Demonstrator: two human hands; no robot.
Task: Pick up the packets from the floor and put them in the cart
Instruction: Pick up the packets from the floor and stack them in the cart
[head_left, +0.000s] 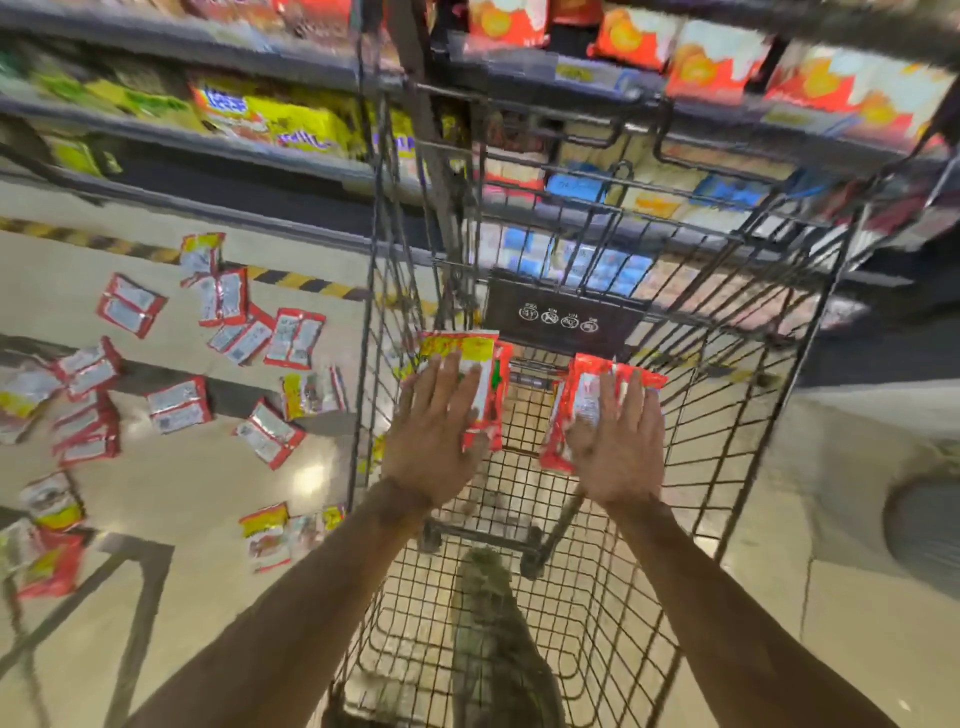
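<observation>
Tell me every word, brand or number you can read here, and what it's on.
Nothing can be read for sure.
On the cart, the black placard: four round symbols, captions too small.
On the floor packets: print blurred.
On the yellow shelf packs: blue lettering, blurred.

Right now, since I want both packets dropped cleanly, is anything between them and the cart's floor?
Nothing visible. The left packet and right packet, under the open left hand and right hand, are inside the cart, with bare mesh below.
</observation>
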